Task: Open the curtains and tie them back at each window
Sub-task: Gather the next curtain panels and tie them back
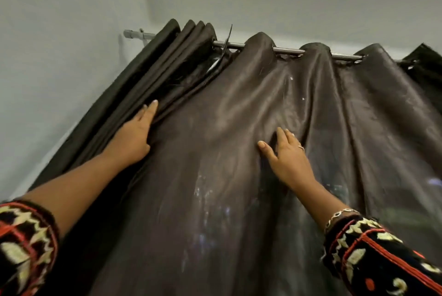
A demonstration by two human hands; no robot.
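- While the dark brown curtain (239, 104) hangs from its metal rod (288, 51) across most of the view, only its left edge is bunched into tight folds near the rod's end; so I judge that the opening step is in hand and barely begun.
- The left hand (134, 134) lies along those gathered folds, its fingers (149, 111) straight and close together, pressing the cloth rather than gripping it; some fingertips may be tucked into a fold, which I cannot tell.
- The right hand (289, 159) rests flat on the spread part of the curtain, its fingers (283, 138) straight and slightly apart, the thumb held wide, with a ridge of cloth rising between thumb and forefinger; nothing is clamped.
- The next move probably calls for the right hand to sweep the loose cloth leftward toward the bunch, so that the top slides along the rod, while the left hand keeps the folds together; tying back would follow.
- Hidden or unclear: the window itself is wholly behind the cloth; no tie-back or hook shows; the curtain's lower end is cut off; dark cloth at the right edge (425, 61) may be a second panel, though I cannot say.
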